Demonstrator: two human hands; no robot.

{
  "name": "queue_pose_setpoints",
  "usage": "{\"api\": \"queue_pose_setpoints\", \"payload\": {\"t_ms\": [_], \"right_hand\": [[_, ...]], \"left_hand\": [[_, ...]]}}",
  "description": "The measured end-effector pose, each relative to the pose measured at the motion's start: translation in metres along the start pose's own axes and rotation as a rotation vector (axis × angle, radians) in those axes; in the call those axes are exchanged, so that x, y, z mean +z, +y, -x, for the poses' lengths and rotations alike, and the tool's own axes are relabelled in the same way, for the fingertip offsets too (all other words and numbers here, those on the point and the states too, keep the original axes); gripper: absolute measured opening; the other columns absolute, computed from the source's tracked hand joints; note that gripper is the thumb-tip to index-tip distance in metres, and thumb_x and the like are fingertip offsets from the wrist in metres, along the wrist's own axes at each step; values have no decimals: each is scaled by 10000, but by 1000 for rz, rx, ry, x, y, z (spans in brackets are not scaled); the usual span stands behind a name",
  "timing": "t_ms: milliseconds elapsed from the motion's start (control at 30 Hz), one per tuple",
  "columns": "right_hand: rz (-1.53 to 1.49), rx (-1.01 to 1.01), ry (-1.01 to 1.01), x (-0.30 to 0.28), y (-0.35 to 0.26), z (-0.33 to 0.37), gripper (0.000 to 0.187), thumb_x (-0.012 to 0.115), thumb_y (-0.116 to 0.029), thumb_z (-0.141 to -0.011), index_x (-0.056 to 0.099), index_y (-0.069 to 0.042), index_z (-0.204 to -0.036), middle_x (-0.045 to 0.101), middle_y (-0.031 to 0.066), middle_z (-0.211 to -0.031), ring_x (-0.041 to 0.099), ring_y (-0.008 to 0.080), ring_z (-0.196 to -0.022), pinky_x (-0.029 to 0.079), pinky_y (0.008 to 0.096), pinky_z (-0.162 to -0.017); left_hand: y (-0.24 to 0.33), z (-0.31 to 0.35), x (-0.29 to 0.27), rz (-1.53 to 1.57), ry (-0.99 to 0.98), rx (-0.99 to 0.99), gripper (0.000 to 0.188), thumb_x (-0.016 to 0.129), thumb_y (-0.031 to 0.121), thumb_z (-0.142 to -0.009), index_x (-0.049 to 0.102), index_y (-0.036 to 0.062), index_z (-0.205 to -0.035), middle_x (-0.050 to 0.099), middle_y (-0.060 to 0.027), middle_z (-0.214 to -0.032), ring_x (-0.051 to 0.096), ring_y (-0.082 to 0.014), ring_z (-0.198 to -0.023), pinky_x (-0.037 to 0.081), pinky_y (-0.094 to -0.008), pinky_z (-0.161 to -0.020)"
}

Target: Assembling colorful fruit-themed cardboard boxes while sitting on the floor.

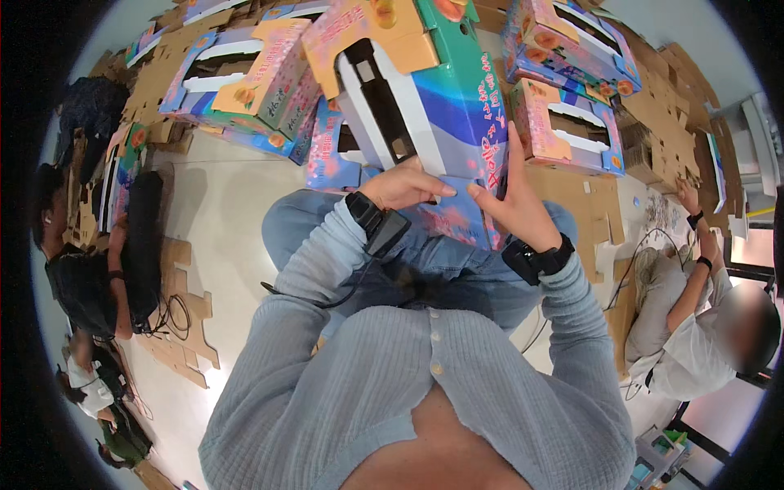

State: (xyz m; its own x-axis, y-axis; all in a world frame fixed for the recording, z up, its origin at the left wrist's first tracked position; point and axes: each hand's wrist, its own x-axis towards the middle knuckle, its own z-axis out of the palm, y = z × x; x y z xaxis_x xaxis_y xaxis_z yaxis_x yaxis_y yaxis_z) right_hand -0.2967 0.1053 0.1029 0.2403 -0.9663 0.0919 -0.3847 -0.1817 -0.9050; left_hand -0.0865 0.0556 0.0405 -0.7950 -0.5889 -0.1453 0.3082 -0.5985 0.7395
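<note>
A colourful printed cardboard box [449, 102] with a long cut-out window stands tilted above my lap. My left hand [400, 184] grips its near end, the thumb lying on the blue-purple end flap [459, 208] and the other fingers partly hidden at the window's edge. My right hand [521, 204] holds the same end from the right. Its thumb presses the flap close to the left thumb, and its fingers stretch along the green and purple side. Through the window the inside of the box looks dark. Both wrists carry black strapped devices.
Similar printed boxes [245, 82] are stacked at the far left, and more boxes [567, 122] at the far right. Flat brown cardboard [665, 114] lies beyond them. One person [694, 327] sits at the right, another [86, 278] at the left beside a printed box. Cables run across the floor.
</note>
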Motion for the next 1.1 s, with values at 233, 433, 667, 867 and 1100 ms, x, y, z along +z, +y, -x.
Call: {"api": "queue_pose_setpoints", "payload": {"t_ms": [233, 433, 667, 867, 1100], "right_hand": [[274, 15, -2, 1, 10, 21, 1127, 790, -285, -748, 2, 84, -1465, 281, 294, -1446, 345, 342, -1332, 301, 413, -1092], [-56, 104, 207, -1, 19, 46, 1158, 780, -331, -759, -51, 7, -1490, 187, 241, -1516, 262, 315, -1397, 276, 409, -1117], [-364, 80, 288, 10, 17, 57, 1036, 676, -255, -811, -59, -45, -1510, 136, 181, -1547, 210, 277, -1416, 209, 397, -1144], [-196, -36, 429, 5, 1, 66, 987, 663, -165, -812, -18, -56, -1517, 163, 152, -1525, 261, 253, -1375, 215, 380, -1141], [-386, 27, 598, -1, -6, 39, 1021, 742, -130, -805, 9, -52, -1511, 281, 180, -1448, 368, 241, -1289, 336, 364, -1071]], "left_hand": [[12, 6, -2, -99, 71, 45, 504, 679, 53, -821, 502, 33, -1293, 603, -39, -1155, 583, -139, -1039, 470, -294, -856], [32, -11, 16, 24, 48, 193, 424, 674, 95, -870, 526, 16, -1259, 618, -58, -1164, 587, -154, -1075, 469, -328, -916], [80, -49, 67, 469, 12, 508, 371, 586, 200, -951, 497, 43, -1275, 589, -73, -1252, 553, -211, -1167, 440, -378, -1002], [91, -63, 82, 547, 129, 668, 317, 583, 259, -954, 537, 62, -1197, 622, -82, -1187, 592, -215, -1083, 456, -369, -969], [84, -60, 81, 798, 159, 714, 369, 595, 329, -937, 548, 45, -1167, 615, -106, -1174, 549, -259, -1137, 393, -421, -1057]]}}
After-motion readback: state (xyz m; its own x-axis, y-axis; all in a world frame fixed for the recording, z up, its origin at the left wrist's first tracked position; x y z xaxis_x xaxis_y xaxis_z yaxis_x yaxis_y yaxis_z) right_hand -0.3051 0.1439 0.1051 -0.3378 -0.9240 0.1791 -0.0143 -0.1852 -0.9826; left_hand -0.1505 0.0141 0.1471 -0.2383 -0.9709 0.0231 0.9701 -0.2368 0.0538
